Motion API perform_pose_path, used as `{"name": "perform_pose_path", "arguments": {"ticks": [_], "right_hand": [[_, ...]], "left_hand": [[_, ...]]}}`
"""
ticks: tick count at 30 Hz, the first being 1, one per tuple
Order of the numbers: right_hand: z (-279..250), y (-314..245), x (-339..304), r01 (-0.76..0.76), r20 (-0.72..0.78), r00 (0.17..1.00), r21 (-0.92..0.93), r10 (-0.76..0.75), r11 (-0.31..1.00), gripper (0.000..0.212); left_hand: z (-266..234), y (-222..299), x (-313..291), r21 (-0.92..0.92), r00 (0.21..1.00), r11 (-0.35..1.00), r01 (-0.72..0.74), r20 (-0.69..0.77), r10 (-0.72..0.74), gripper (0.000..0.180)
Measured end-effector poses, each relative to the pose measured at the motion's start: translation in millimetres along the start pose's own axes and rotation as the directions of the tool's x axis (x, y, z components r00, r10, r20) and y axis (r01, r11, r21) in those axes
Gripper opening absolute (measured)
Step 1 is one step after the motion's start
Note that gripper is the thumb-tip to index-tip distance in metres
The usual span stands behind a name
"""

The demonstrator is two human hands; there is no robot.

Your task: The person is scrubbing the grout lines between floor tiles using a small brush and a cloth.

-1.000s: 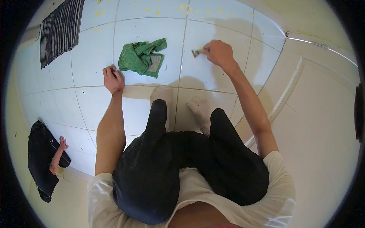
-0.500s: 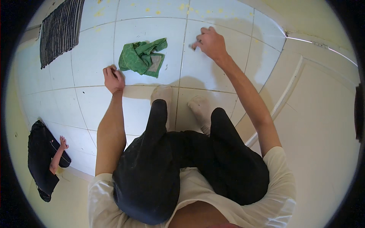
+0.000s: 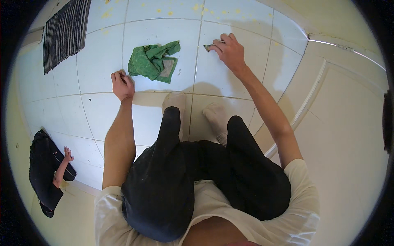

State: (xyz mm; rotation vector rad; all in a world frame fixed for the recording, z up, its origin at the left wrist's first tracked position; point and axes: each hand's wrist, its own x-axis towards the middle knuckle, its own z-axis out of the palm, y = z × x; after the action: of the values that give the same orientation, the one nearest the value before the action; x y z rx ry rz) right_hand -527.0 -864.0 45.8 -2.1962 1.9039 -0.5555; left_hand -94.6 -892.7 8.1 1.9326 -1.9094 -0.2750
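Observation:
My right hand (image 3: pixel 232 52) is over the pale floor tiles, its fingers pinched round a small flat pointed piece (image 3: pixel 207 48). Only the dark tip of that piece shows, so its kind is unclear. My left hand (image 3: pixel 122 85) rests on the tiles with its fingers curled in; whatever may be inside them is hidden. Close beside it, to the upper right, lies a crumpled green cloth (image 3: pixel 148 63) with a grey patch. Neither hand touches the cloth.
Yellow spots (image 3: pixel 196 7) dot the far tiles. A dark striped mat (image 3: pixel 65 35) lies at the far left. Another person in black clothes (image 3: pixel 43 168) is at the left by the wall. A pale panelled door (image 3: pixel 340 119) stands along the right. My socked feet (image 3: pixel 174 101) are in front.
My right hand has shifted slightly nearer and turned, so more of the small flat piece shows. My left hand and the cloth have stayed put.

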Motion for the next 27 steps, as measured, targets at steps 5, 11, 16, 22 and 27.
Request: {"name": "perform_pose_path", "arguments": {"ticks": [5, 11, 16, 22, 27], "right_hand": [[-4, 3, 4, -0.012, 0.119, 0.993, 0.035, 0.008, 0.999, 0.017], [-11, 6, 11, -0.101, 0.441, 0.894, 0.019, 0.082, 0.995, 0.02], [-13, -20, 17, -0.197, 0.403, 0.881, -0.162, 0.247, 0.967, 0.031], [-13, -16, 22, 0.041, 0.268, 0.963, -0.218, 0.019, 0.975, 0.027], [-13, -17, 25, -0.017, 0.25, 0.967, -0.127, 0.049, 0.992, 0.024]], "left_hand": [[0, -5, 0, 0.009, 0.999, 1.0, 0.013, 0.041, -0.013, 0.014], [1, 1, 1, -0.023, 1.0, 1.0, 0.012, 0.005, -0.012, 0.011], [0, -3, 1, 0.002, 1.0, 1.0, -0.004, -0.005, 0.004, 0.012], [0, 0, 1, -0.016, 1.0, 1.0, 0.011, 0.015, -0.01, 0.012], [-2, -4, 0, -0.025, 0.999, 1.0, 0.011, 0.039, -0.01, 0.013]]}}
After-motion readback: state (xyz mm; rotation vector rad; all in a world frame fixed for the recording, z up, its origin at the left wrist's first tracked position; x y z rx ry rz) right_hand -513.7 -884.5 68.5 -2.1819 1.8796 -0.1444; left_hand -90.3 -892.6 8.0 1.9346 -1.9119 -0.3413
